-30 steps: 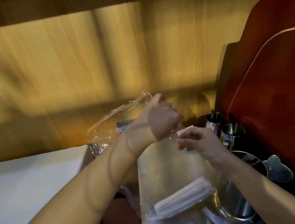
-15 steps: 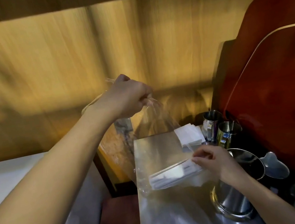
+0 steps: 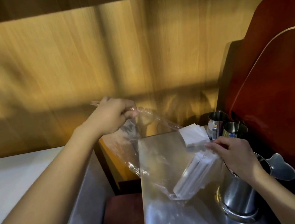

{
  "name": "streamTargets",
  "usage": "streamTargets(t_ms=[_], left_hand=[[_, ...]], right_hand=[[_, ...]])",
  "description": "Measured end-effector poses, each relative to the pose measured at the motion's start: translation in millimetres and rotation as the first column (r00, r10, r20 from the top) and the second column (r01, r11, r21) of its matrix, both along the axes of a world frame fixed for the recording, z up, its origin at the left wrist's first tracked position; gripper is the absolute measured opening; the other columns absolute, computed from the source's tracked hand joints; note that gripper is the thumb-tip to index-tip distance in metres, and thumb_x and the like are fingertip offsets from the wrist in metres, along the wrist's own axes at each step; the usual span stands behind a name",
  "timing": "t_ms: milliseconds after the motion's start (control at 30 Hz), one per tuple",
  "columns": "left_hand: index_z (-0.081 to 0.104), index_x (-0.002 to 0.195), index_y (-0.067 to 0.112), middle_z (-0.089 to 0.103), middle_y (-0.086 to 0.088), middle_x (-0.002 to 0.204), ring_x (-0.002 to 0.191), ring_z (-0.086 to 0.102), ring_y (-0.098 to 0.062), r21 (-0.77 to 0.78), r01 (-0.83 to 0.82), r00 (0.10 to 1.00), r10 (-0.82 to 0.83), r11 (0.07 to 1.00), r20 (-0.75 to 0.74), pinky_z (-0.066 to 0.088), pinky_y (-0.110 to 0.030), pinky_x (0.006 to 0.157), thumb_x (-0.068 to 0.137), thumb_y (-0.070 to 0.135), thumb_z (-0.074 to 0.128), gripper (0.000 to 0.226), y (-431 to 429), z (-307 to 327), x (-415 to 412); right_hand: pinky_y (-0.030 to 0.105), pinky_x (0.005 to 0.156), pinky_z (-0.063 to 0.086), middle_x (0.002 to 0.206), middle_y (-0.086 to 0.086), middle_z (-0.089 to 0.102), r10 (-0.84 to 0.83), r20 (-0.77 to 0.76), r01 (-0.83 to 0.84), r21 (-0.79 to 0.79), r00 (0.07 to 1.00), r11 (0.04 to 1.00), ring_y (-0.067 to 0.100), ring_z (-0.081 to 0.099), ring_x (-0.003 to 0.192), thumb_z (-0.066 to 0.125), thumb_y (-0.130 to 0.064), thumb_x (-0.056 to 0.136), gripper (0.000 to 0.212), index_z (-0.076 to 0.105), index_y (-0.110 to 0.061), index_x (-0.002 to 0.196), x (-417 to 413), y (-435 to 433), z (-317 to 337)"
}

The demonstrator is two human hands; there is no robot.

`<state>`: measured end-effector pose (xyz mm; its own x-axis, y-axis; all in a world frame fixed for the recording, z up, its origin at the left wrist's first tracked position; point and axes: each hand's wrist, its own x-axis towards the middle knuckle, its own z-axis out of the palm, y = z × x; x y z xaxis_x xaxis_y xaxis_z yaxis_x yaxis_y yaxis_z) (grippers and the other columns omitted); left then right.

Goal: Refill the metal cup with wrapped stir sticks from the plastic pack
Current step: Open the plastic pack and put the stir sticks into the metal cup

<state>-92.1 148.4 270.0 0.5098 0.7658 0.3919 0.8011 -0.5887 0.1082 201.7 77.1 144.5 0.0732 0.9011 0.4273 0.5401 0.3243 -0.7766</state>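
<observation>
Left hand (image 3: 111,117) pinches raised far end of clear crinkled plastic pack (image 3: 155,149). Right hand (image 3: 234,156) grips bundle of white paper-wrapped stir sticks (image 3: 194,176) inside pack, over steel counter (image 3: 171,223). Two small shiny metal cups (image 3: 227,127) far right, near white napkin stack (image 3: 193,135).

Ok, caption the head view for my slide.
Left hand lifts the clear plastic pack while right hand grips the wrapped stir sticks beside metal cups.
</observation>
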Motion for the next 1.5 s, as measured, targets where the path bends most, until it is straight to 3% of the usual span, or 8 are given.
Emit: streamTargets(t_ms=[333, 567, 667, 967, 1067, 1167, 1333, 1500], left_hand=[[0.057, 0.081, 0.023, 0.061, 0.006, 0.072, 0.076, 0.058, -0.023, -0.055, -0.093, 0.992, 0.088, 0.994, -0.09, 0.028, -0.029, 0.08, 0.088, 0.007, 0.054, 0.018, 3.7, -50.1, -17.4], [0.052, 0.086, 0.028, 0.049, 0.017, 0.064, 0.073, 0.049, -0.017, -0.085, -0.043, 0.999, 0.042, 0.995, -0.017, 0.025, -0.031, 0.078, 0.088, 0.02, 0.06, 0.012, 3.1, -48.6, -18.1], [0.057, 0.1, 0.023, 0.057, 0.007, 0.081, 0.084, 0.05, -0.015, -0.082, -0.058, 0.991, 0.048, 0.995, -0.122, 0.018, -0.031, 0.074, 0.087, 0.029, 0.061, 0.015, 1.2, -51.8, -14.4], [0.062, 0.083, 0.02, 0.057, 0.005, 0.089, 0.085, 0.045, -0.012, -0.074, -0.103, 0.985, 0.092, 0.992, -0.143, 0.024, -0.033, 0.084, 0.09, 0.017, 0.053, 0.012, 4.1, -52.4, -4.1], [0.06, 0.081, 0.017, 0.06, 0.005, 0.087, 0.084, 0.047, -0.014, -0.079, -0.111, 0.985, 0.1, 0.991, -0.142, 0.021, -0.031, 0.08, 0.091, 0.018, 0.053, 0.012, 7.0, -57.3, -3.8], [0.059, 0.081, 0.016, 0.06, 0.005, 0.084, 0.084, 0.049, -0.017, -0.111, -0.113, 0.986, 0.097, 0.987, -0.138, 0.021, -0.031, 0.08, 0.091, 0.019, 0.053, 0.013, 8.5, -62.0, -8.0], [0.056, 0.078, 0.027, 0.064, 0.007, 0.08, 0.083, 0.052, -0.018, -0.175, -0.115, 0.988, 0.095, 0.978, -0.123, 0.019, -0.03, 0.074, 0.089, 0.021, 0.056, 0.013, 9.8, -69.6, -13.3], [0.056, 0.073, 0.035, 0.068, 0.007, 0.087, 0.088, 0.06, -0.017, -0.334, -0.189, 0.972, 0.127, 0.924, -0.2, 0.035, -0.037, 0.088, 0.087, 0.014, 0.057, 0.025, 8.3, -82.1, -23.8]], right_hand=[[0.004, 0.052, 0.043, 0.086, -0.001, 0.061, 0.07, 0.082, -0.041, -0.312, 0.994, 0.949, 0.006, 0.056, 0.075, 0.066, -0.005, 0.082, 0.016, 0.059, -0.016, 0.091, 13.3, 7.8, -11.8], [0.01, 0.042, 0.038, 0.043, -0.004, 0.057, -0.046, 0.052, 0.058, -0.263, 0.998, 0.963, 0.002, 0.051, 0.039, 0.071, -0.014, 0.079, 0.015, 0.065, -0.014, 0.064, 19.8, 3.7, -13.5], [0.008, 0.05, 0.037, 0.05, -0.005, 0.057, -0.06, 0.102, 0.068, -0.077, 0.993, 0.995, 0.0, 0.052, 0.049, 0.069, -0.011, 0.08, 0.011, 0.069, -0.01, 0.069, 16.1, -0.9, -11.1], [0.028, 0.055, 0.043, 0.057, 0.001, 0.064, -0.112, 0.232, 0.148, -0.146, 0.966, 0.978, 0.017, 0.058, 0.057, 0.063, -0.023, 0.085, 0.018, 0.068, -0.012, 0.071, 16.3, 5.0, -7.9], [0.019, 0.039, 0.04, 0.046, -0.002, 0.057, -0.056, 0.01, 0.056, -0.302, 0.998, 0.952, 0.008, 0.048, 0.035, 0.066, -0.008, 0.082, 0.007, 0.066, -0.009, 0.076, 20.0, 11.1, -12.1], [0.026, 0.041, 0.044, 0.061, 0.013, 0.06, -0.053, -0.132, 0.004, -0.347, 0.99, 0.938, 0.016, 0.053, 0.043, 0.063, 0.006, 0.08, 0.011, 0.065, -0.004, 0.084, 24.8, 15.4, -16.2], [0.015, 0.053, 0.047, 0.068, -0.001, 0.065, -0.117, -0.233, 0.085, -0.144, 0.965, 0.986, 0.008, 0.057, 0.059, 0.062, -0.004, 0.083, 0.018, 0.069, -0.02, 0.079, 16.4, 15.8, -3.0], [0.011, 0.052, 0.043, 0.071, -0.01, 0.061, 0.172, 0.103, -0.149, -0.202, 0.98, 0.968, 0.004, 0.055, 0.056, 0.061, -0.007, 0.085, 0.012, 0.068, -0.016, 0.082, -19.0, 20.5, 17.8]])
